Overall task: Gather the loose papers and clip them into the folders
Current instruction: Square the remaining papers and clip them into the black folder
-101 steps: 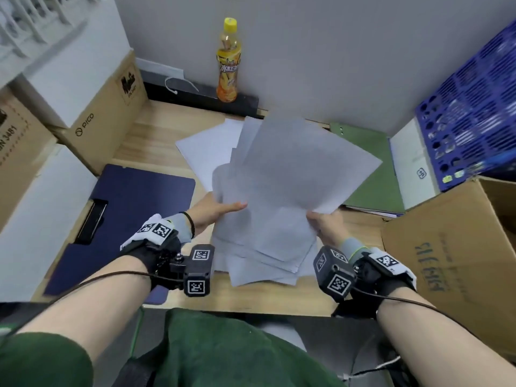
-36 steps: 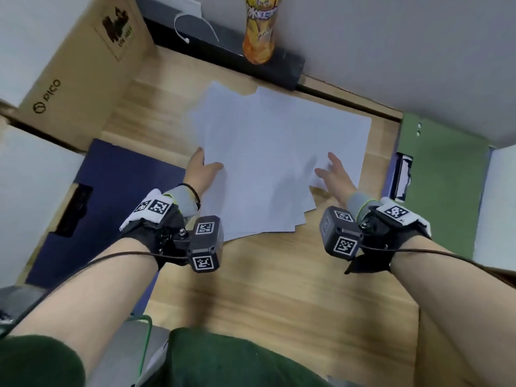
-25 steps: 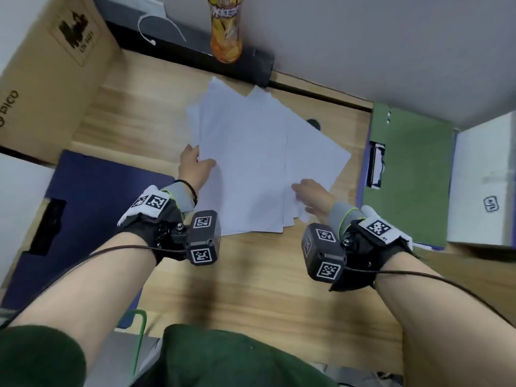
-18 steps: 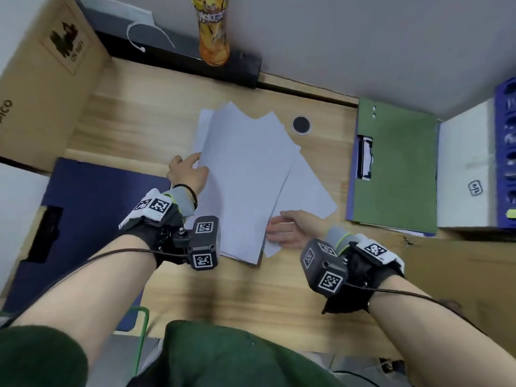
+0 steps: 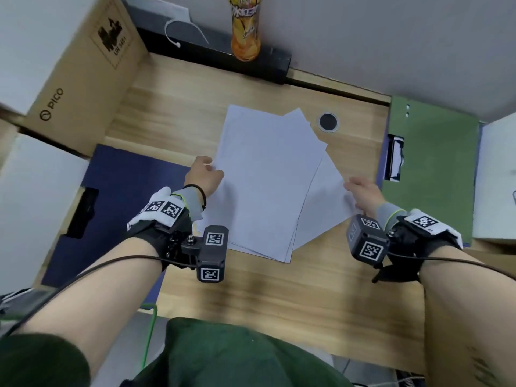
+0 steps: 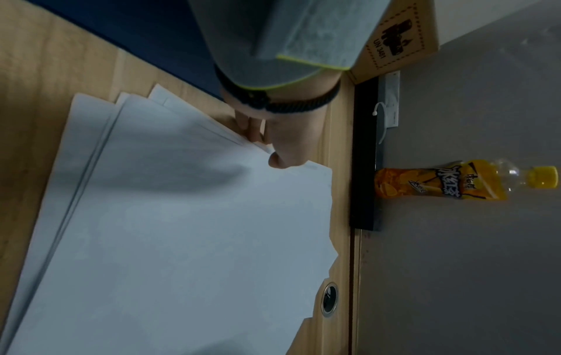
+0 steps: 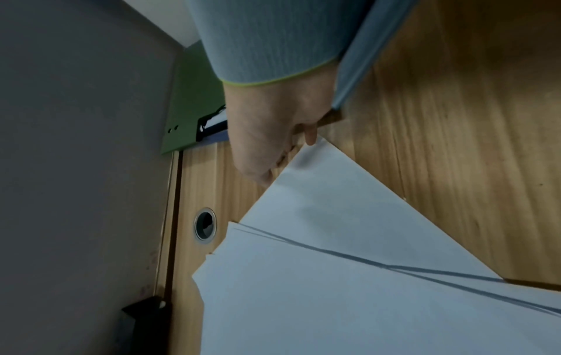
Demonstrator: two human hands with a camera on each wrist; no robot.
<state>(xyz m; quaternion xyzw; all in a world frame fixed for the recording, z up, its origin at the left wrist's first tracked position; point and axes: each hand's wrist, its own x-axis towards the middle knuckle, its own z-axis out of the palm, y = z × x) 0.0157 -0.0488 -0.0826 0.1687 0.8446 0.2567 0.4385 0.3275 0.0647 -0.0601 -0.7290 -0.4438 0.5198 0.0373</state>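
Observation:
A rough stack of white papers [image 5: 265,185] lies on the wooden desk [image 5: 279,297], with one lower sheet [image 5: 321,208] skewed out to the right. My left hand [image 5: 209,166] pinches the stack's left edge, thumb on top [image 6: 276,161]. My right hand [image 5: 351,185] holds the outer corner of the skewed sheet [image 7: 334,192], fingers curled at its edge [image 7: 264,173]. A dark blue folder [image 5: 120,196] lies flat to the left. A green folder [image 5: 435,169] with a black clip [image 5: 395,157] lies to the right.
An orange drink bottle [image 5: 245,29] stands on a black strip [image 5: 212,54] at the wall. A cardboard box [image 5: 83,71] crowds the back left and a white box [image 5: 497,177] the right. A round cable hole [image 5: 327,122] sits beside the papers.
The widely spread sheets have been drawn into a narrower stack. My right hand went from the stack's near edge out to the right corner. My left hand stayed on the left edge.

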